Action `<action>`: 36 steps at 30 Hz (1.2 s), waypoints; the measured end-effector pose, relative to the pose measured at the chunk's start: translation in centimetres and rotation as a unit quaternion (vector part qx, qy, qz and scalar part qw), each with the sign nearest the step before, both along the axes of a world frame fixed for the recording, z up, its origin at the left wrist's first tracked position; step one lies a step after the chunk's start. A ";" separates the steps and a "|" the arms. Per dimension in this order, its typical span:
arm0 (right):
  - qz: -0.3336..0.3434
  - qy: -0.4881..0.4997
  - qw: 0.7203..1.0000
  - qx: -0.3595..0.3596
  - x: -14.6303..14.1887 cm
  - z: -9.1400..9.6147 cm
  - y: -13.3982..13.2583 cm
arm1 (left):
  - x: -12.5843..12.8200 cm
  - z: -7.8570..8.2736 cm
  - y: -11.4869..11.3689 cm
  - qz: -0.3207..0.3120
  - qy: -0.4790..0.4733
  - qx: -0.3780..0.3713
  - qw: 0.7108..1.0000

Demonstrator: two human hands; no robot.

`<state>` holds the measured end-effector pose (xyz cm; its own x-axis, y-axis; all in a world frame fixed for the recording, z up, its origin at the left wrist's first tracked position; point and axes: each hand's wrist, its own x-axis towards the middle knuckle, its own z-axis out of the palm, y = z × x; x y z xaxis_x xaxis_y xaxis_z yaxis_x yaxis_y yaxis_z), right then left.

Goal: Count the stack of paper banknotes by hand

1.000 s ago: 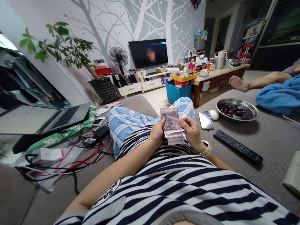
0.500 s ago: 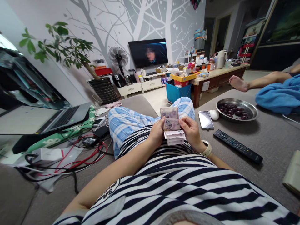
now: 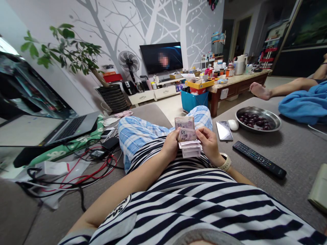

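Observation:
Over my lap I hold a stack of purple-brown banknotes, the figure 5 showing on the front ones. My left hand is closed on their left edge, thumb on top. At the right edge, my right hand pinches a note between thumb and fingers. Several notes fan downward below the front ones, their lower ends overlapping. The fingers behind the stack are hidden. A pale watch is on my right wrist.
Right of me lie a phone, a white mouse, a black remote and a steel bowl of dark red fruit. A laptop and tangled cables are on the left. Another person's bare foot rests beyond the bowl.
The hands and the banknotes stay nearly in place; the front note and the lower notes have shifted only slightly. At the far right, more of the other person's limb has come into view.

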<state>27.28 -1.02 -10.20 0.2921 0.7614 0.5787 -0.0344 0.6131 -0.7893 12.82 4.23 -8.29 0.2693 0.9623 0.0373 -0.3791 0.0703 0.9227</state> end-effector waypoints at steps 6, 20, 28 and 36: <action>0.009 0.008 1.000 -0.002 0.0 -0.2 0.0 | -0.1 0.2 -0.3 -0.007 0.002 -0.006 1.000; -0.015 0.038 0.999 -0.009 0.0 -0.2 0.3 | 0.1 0.7 -0.8 -0.007 -0.003 -0.020 1.000; -0.042 0.035 0.997 -0.050 0.3 -1.2 1.7 | 0.0 0.4 -0.7 -0.021 -0.001 -0.020 1.000; -0.028 -0.012 0.997 -0.066 0.2 -1.0 1.3 | 0.0 0.2 -0.6 -0.012 -0.001 -0.020 1.000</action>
